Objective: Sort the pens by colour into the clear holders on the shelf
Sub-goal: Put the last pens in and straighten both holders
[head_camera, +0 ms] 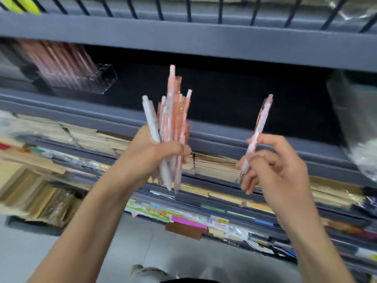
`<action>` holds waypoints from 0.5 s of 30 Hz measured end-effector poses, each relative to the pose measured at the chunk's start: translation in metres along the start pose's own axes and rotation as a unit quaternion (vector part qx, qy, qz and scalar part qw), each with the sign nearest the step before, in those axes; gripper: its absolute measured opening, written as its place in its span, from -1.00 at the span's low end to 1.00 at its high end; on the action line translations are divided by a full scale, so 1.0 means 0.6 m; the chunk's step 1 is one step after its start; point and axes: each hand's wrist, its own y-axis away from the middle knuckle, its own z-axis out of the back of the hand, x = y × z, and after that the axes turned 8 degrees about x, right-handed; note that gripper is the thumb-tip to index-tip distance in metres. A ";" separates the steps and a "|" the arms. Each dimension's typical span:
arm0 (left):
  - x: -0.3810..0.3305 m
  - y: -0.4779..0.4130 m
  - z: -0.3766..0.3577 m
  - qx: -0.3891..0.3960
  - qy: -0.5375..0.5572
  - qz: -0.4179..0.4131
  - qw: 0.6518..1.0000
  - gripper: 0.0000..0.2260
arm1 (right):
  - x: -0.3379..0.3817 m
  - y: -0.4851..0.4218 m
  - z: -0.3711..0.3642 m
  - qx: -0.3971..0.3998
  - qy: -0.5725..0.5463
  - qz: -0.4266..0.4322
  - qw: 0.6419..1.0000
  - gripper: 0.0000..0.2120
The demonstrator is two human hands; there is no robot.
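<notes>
Pen bunch (173,115) (1 white, rest pink) gripped by L hand (155,156); R hand (281,166) pinches 1 pink pen (261,123).

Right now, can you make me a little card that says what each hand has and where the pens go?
left hand: grips a bunch of pens, mostly pink, pointing up
odd one: a white pen on the bunch's left side
right hand: holds a single pink pen, apart from the bunch
clear holder: on the shelf, upper left, with stored pink pens in it; blurry
below: paper packs on the lower shelves
</notes>
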 end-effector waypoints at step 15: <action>0.115 0.185 0.377 -0.217 0.226 -0.014 0.950 -0.89 | 0.036 -0.086 -0.448 0.134 -0.072 -0.002 0.988 -0.91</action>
